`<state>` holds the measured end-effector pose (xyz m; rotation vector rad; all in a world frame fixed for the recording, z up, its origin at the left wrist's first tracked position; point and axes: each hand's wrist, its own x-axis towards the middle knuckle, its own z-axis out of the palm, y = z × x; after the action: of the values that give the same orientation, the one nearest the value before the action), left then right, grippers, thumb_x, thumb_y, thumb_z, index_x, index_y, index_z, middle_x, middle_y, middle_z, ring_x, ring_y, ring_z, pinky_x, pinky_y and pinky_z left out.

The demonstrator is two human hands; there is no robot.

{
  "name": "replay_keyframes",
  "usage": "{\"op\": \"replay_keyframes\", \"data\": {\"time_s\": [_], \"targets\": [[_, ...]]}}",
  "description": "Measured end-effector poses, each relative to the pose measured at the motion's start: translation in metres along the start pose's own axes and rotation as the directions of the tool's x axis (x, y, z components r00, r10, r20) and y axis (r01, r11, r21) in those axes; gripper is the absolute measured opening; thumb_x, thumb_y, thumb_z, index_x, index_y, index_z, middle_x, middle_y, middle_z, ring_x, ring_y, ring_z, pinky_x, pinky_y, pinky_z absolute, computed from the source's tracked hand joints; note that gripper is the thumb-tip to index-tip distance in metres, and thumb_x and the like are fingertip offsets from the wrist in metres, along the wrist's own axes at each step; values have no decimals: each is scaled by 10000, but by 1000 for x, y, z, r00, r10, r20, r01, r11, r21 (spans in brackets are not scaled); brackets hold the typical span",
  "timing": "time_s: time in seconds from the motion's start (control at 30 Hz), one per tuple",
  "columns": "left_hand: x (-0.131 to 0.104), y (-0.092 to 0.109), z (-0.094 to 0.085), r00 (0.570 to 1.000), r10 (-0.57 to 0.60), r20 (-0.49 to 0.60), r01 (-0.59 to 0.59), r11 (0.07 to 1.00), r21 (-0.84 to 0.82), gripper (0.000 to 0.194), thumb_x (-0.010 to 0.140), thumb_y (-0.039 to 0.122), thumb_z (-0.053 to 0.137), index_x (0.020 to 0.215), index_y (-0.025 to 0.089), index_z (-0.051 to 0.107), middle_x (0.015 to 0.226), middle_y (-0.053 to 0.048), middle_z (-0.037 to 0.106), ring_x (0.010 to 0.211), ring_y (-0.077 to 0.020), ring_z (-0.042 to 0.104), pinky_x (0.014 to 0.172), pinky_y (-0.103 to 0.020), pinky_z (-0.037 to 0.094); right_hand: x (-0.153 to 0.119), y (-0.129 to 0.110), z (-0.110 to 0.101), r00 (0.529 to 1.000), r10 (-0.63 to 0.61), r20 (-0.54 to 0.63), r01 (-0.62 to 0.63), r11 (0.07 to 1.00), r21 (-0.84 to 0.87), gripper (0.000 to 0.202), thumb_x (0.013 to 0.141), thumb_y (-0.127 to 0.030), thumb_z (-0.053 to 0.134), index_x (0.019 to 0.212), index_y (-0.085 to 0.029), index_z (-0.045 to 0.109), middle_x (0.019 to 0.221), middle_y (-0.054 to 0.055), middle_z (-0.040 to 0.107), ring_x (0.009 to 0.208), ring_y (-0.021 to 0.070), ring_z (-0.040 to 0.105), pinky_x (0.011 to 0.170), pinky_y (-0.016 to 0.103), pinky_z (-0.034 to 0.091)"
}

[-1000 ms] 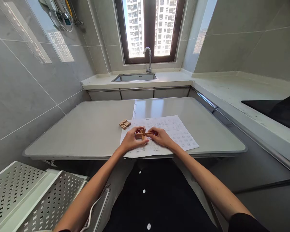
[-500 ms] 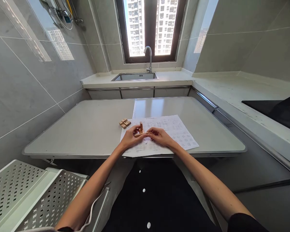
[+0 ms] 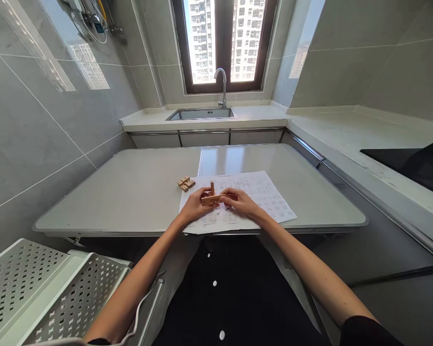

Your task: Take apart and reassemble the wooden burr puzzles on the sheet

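Between my hands is a small group of joined wooden puzzle pieces [image 3: 211,200], one bar lying across and another standing upright behind it. My left hand [image 3: 197,203] is closed around the left end of the pieces. With thumb and fingers my right hand [image 3: 239,201] pinches the right end of the crosswise bar. The fingers partly hide how the pieces fit together. Beneath both hands lies a printed paper sheet [image 3: 265,192] with rows of small diagrams. Just beyond my left hand, a cluster of notched wooden blocks [image 3: 186,183] rests at the sheet's upper left corner.
The pale folding table [image 3: 111,192] spans the space before me. A counter with a sink [image 3: 202,114] and tap [image 3: 222,86] runs along the back below a window. To the right, a black bag [image 3: 414,161] lies on the counter. A perforated white chair [image 3: 75,293] stands at lower left.
The crosswise wooden bar has tipped so its broad slotted face shows toward me. My right-hand fingers have shifted slightly along its right end; the block cluster stays put.
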<state>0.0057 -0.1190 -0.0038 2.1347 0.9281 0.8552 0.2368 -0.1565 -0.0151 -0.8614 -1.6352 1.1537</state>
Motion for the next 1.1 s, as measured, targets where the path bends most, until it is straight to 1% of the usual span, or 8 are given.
{"op": "replay_keyframes", "data": {"time_s": [0.1, 0.27, 0.4, 0.6, 0.73, 0.87, 0.97, 1.1], "targets": [[1, -2, 0, 1000, 22, -12, -22, 999, 23, 477, 824, 387, 790, 1241, 192, 664, 1077, -81, 759, 927, -260, 730, 792, -361, 568, 0, -1, 0, 1000, 6, 17, -6, 1000, 23, 364, 905, -569, 727, 986, -216, 688, 785, 4, 654, 682, 163, 615, 677, 319, 535], [3, -4, 0, 997, 48, -58, -44, 997, 59, 361, 851, 338, 726, 1177, 188, 695, 1133, -97, 748, 962, -260, 705, 831, -371, 544, -1, -2, 1, 1000, 5, -1, -5, 999, 35, 399, 895, -596, 729, 998, -211, 699, 783, 15, 670, 658, 161, 598, 664, 330, 544], [4, -7, 1, 993, 31, -115, -22, 996, 81, 333, 902, 387, 682, 1164, 182, 700, 1074, -94, 748, 911, -243, 677, 805, -367, 530, 3, 2, 0, 990, -4, -142, 5, 1000, 6, 431, 894, -627, 706, 1007, -213, 672, 822, 33, 706, 633, 158, 582, 634, 327, 532], [4, -9, 3, 986, 10, -165, 0, 998, 60, 338, 959, 430, 626, 1183, 182, 682, 1117, -109, 731, 936, -239, 672, 820, -371, 538, 11, 21, -9, 881, -25, -473, -43, 990, -132, 455, 935, -658, 603, 1042, -217, 640, 1007, 91, 750, 630, 170, 597, 619, 336, 506], [5, -11, 4, 984, -16, -179, 17, 1000, 0, 362, 1019, 471, 541, 1182, 171, 663, 1255, -144, 692, 1001, -238, 695, 882, -388, 560, 10, 31, -13, 815, -41, -578, -130, 959, -252, 376, 923, -582, 643, 981, -213, 679, 948, 98, 768, 685, 216, 630, 722, 383, 526], [6, -10, 5, 982, -49, -182, 41, 998, -49, 368, 1039, 501, 508, 1146, 175, 638, 1238, -136, 700, 953, -222, 715, 866, -383, 572, 7, 34, -11, 820, -55, -569, -171, 926, -336, 264, 931, -485, 638, 957, -228, 691, 907, 84, 773, 778, 249, 671, 761, 387, 527], [5, -5, 3, 980, -58, -190, 47, 997, -60, 356, 1050, 523, 487, 1071, 190, 610, 1083, -101, 740, 910, -218, 715, 877, -378, 551, 7, 35, -9, 844, -62, -533, -179, 903, -390, 208, 928, -427, 630, 956, -231, 691, 880, 66, 766, 789, 245, 671, 757, 379, 519], [2, 0, 2, 977, -88, -196, 72, 994, -88, 357, 1057, 566, 459, 1071, 218, 536, 834, -29, 744, 698, -193, 674, 800, -358, 529, 8, 35, -7, 874, -65, -482, -181, 876, -447, 172, 924, -373, 616, 946, -222, 696, 821, 45, 741, 752, 232, 654, 734, 366, 500]]}}
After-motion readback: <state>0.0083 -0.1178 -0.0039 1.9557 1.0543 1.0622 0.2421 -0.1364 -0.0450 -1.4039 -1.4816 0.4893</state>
